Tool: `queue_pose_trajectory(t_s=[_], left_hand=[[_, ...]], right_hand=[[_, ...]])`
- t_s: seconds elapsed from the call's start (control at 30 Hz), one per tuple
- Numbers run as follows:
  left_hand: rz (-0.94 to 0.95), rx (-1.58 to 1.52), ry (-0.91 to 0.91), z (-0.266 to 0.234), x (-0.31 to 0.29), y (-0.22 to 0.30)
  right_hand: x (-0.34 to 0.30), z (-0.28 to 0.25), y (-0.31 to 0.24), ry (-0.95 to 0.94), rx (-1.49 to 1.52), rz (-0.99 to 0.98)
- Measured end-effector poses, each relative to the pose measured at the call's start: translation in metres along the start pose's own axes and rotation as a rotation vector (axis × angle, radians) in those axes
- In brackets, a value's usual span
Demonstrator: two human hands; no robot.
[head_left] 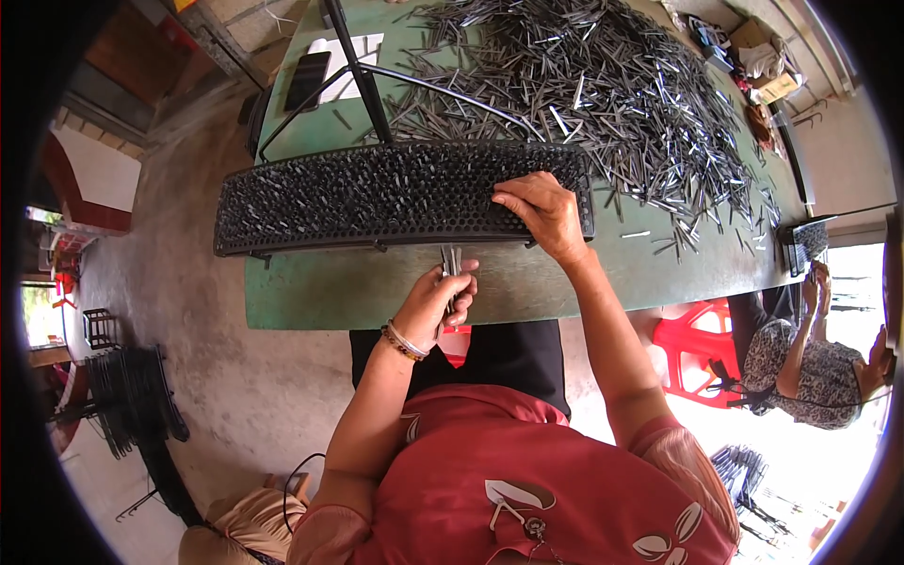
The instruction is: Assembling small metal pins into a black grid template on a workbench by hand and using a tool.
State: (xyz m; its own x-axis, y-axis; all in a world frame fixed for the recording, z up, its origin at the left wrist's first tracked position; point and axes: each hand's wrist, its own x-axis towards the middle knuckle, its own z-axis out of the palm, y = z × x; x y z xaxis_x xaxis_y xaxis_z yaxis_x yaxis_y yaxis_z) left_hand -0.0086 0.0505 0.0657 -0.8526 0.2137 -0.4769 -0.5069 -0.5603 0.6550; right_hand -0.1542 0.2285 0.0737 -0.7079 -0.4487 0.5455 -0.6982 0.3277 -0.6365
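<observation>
A long black perforated rack (443,218) stands at the table's near side, its rows of holes filled with dark strips except towards the right, where many holes show bare. My left hand (431,303) is closed round a small bundle of thin dark strips (451,261), just below the rack's lower edge. At the rack's right part, my right hand (549,217) has its fingers pinched together against the perforated face. Whatever lies between those fingertips is hidden.
A large heap of loose black strips (603,85) spreads over the green table (320,292). Black metal rods (365,89) rise behind the rack. A phone (308,80) lies on white paper at the far left. Another person (810,367) sits at the right beside a red stool (697,344).
</observation>
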Motion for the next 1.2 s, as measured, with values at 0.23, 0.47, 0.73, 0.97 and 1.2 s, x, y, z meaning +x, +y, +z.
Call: queue_pose_trajectory(t_s=[0.23,0.47,0.73,0.97,1.2], left_hand=[[-0.057,-0.021,-0.09,-0.006,-0.002,-0.009],[0.024,-0.001,-0.198,0.016,-0.006,-0.006],[0.032,0.067,-0.233,0.03,-0.003,-0.005],[0.026,0.106,-0.101,0.029,0.007,-0.016],[0.072,-0.004,0.01,0.029,0.016,-0.02]], right_hand=[[-0.006,0.003,-0.009,-0.02,-0.21,-0.037],[-0.016,-0.01,-0.034,0.074,-0.002,0.068],[-0.04,-0.016,-0.059,-0.261,0.725,0.685],[-0.03,-0.03,-0.037,0.056,0.517,0.683],[-0.014,-0.038,-0.024,0.107,0.446,0.721]])
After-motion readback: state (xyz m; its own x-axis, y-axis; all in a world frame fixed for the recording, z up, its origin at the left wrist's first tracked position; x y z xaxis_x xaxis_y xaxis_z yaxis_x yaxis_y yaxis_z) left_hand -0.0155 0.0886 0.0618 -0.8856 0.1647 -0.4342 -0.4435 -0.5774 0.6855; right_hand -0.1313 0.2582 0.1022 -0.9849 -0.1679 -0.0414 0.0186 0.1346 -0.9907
